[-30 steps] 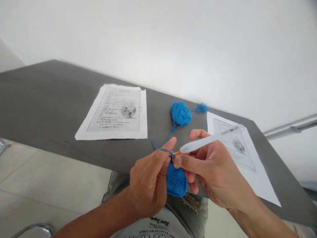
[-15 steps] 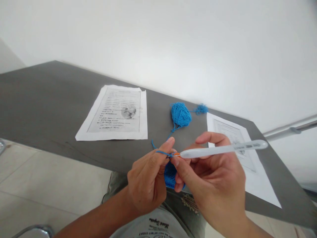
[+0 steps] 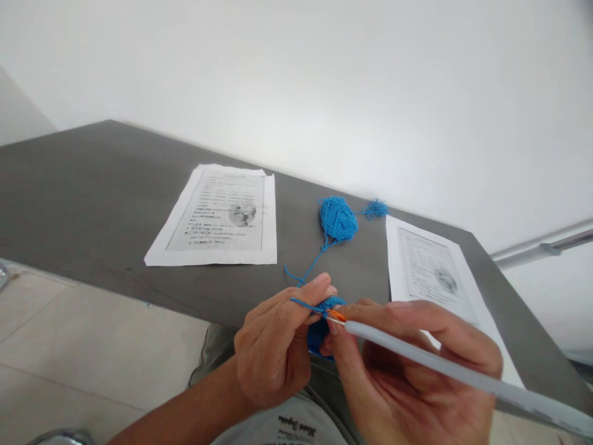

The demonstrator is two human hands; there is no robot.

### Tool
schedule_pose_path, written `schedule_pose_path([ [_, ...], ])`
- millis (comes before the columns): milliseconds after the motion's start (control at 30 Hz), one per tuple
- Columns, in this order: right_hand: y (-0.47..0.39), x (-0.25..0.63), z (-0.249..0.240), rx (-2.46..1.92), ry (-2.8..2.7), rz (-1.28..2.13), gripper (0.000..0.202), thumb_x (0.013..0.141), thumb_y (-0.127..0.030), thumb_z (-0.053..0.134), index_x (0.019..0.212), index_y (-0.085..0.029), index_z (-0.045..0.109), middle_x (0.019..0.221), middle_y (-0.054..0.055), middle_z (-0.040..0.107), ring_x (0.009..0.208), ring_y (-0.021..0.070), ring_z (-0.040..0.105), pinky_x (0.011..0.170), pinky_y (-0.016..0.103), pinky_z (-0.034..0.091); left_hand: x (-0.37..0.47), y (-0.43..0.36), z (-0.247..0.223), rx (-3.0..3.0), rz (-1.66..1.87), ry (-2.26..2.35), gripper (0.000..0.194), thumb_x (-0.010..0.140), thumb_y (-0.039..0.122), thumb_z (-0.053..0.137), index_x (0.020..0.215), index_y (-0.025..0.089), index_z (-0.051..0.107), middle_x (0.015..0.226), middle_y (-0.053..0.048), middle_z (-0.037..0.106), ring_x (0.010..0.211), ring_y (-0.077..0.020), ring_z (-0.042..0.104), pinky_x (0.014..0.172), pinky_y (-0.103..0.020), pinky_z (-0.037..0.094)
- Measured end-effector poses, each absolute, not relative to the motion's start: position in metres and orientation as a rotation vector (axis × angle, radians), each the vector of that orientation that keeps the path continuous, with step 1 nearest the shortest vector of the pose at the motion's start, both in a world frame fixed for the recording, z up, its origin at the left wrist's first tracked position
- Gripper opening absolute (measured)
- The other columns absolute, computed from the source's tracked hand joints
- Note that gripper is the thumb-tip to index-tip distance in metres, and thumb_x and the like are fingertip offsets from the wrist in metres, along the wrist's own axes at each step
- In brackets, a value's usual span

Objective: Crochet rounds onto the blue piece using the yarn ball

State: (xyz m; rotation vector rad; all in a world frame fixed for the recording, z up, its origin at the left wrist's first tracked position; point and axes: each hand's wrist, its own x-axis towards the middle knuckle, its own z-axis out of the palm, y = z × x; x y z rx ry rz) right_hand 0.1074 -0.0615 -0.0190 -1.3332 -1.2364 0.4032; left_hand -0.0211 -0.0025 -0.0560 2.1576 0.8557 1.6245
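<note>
A blue crocheted piece [image 3: 319, 339] is pinched in my left hand [image 3: 273, 340], with the working yarn running over that hand's index finger. My right hand [image 3: 417, 364] is closed round a crochet hook [image 3: 417, 352] with a thick whitish handle. Its thin metal tip lies in the blue stitches between both hands. By the tip, a small orange piece [image 3: 336, 316] shows, perhaps a stitch marker. Much of the crocheted piece is hidden behind my fingers. Beyond my hands sits a ball of blue yarn [image 3: 339, 219], and a strand trails from it to my left hand.
On the grey table [image 3: 102, 191], a printed sheet [image 3: 217, 216] lies to the left and another printed sheet [image 3: 428, 266] to the right, partly behind my right hand. A small blue yarn tangle [image 3: 376, 209] rests near the white wall. A metal rail [image 3: 551, 248] is at the right.
My right hand has moved down and to the right, and the hook's handle has swung from nearly level to slanting down rightward. More of the crocheted edge shows above my fingers.
</note>
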Motion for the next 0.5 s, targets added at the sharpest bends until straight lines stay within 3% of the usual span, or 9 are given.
schedule_pose_path([
  [100, -0.063, 0.106, -0.019, -1.385, -1.194, 0.372, 0.042, 0.092, -0.021, 0.086, 0.114, -0.039, 0.054, 0.083, -0.002, 0.083, 0.072, 0.0259, 0.080, 0.078, 0.048, 0.067, -0.021, -0.003, -0.056, 2.171, 1.645, 0.862, 0.054, 0.091, -0.004, 0.060, 0.140, 0.018, 0.064, 0.119, -0.009, 0.088, 0.098, -0.0205, 0.087, 0.089, -0.025, 0.072],
  [233, -0.050, 0.110, -0.006, -1.304, -1.033, 0.643, 0.043, 0.090, -0.022, 0.087, 0.123, -0.034, 0.061, 0.081, -0.002, 0.082, 0.057, 0.0190, 0.075, 0.053, 0.032, 0.066, -0.018, -0.004, -0.055, 2.114, 1.607, 0.963, 0.032, 0.095, 0.004, 0.063, 0.122, 0.019, 0.071, 0.107, -0.007, 0.090, 0.084, -0.0186, 0.088, 0.081, -0.023, 0.071],
  [333, -0.032, 0.126, 0.005, -1.231, -0.999, 1.147, 0.033, 0.085, -0.034, 0.092, 0.111, -0.023, 0.076, 0.057, -0.004, 0.071, 0.042, 0.0153, 0.066, 0.042, 0.025, 0.060, -0.014, -0.004, -0.052, 1.979, 1.598, 1.081, 0.018, 0.099, 0.012, 0.063, 0.109, 0.023, 0.072, 0.094, 0.000, 0.090, 0.068, -0.0139, 0.083, 0.062, -0.019, 0.065],
  [500, -0.012, 0.145, 0.015, -1.201, -0.951, 1.464, 0.025, 0.075, -0.033, 0.096, 0.090, -0.018, 0.083, 0.062, 0.003, 0.077, 0.046, 0.0152, 0.071, 0.046, 0.021, 0.062, -0.013, -0.001, -0.045, 1.843, 1.540, 1.082, 0.012, 0.099, 0.014, 0.064, 0.099, 0.024, 0.071, 0.081, 0.003, 0.085, 0.062, -0.0130, 0.078, 0.059, -0.021, 0.060],
])
